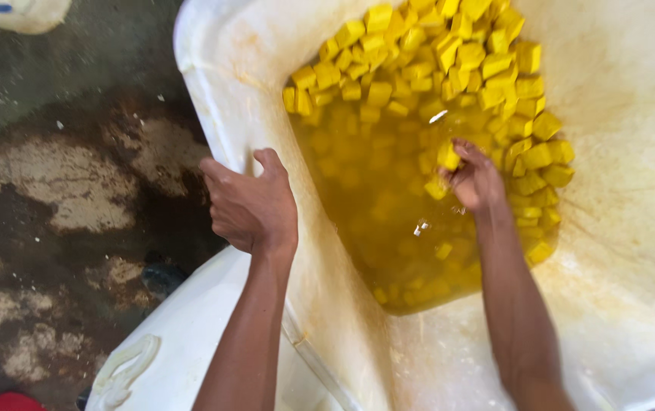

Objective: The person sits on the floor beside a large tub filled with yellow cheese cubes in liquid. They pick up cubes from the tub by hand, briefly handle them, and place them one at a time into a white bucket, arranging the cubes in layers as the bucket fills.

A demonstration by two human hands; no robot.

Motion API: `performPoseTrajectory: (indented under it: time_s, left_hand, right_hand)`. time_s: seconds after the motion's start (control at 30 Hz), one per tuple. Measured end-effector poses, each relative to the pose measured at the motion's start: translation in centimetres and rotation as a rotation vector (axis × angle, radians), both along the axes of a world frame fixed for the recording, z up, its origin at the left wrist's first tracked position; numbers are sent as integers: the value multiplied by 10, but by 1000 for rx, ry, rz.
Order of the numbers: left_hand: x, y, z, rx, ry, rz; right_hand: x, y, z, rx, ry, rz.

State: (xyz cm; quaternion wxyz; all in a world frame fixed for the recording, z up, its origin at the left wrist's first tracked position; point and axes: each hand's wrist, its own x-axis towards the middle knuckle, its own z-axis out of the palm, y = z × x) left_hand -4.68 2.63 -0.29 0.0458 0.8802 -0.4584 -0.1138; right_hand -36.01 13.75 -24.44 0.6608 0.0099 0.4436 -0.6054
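A large white plastic tub [213,91], tilted, holds yellow liquid [365,198] and a heap of yellow cubes [449,61]. My left hand [251,202] grips the tub's left rim, fingers curled over the edge. Inside the tub, my right hand [476,179] is closed around a yellow cube [449,156] just above the liquid, next to the pile of cubes. Several cubes lie sunk and blurred under the liquid.
Wet, stained concrete floor [54,183] lies left of the tub. Another white container [15,11] shows at the top left corner. A red object [8,402] peeks in at the bottom left. A white surface [183,342] sits below the tub rim.
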Motion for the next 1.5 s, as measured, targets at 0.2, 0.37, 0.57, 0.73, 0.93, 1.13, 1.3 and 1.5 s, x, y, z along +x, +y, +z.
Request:
performPoseTrajectory:
  time_s: [0.2, 0.37, 0.57, 0.73, 0.93, 1.13, 1.3, 1.5]
  left_hand:
    - [-1, -6, 0, 5, 1, 33]
    - [2, -8, -7, -58, -22, 72]
    - [-2, -2, -8, -31, 18, 57]
    - [-11, -18, -8, -26, 2, 160]
    - [-5, -36, 1, -42, 121, 112]
    - [-1, -35, 11, -74, 183, 94]
    - [-3, -34, 9, -99, 126, 92]
    - [-1, -35, 9, -22, 142, 85]
  right_hand:
    - [54, -8, 82, 53, -239, -78]
    - [84, -17, 126, -161, -361, -84]
    - [101, 1, 167, -7, -281, -146]
    - [118, 14, 163, 374, -304, -129]
    - [119, 18, 146, 77, -369, -16]
    - [112, 6, 139, -93, -368, 31]
    - [161, 7, 149, 450, 3, -96]
    - [163, -28, 175, 504, -9, -33]
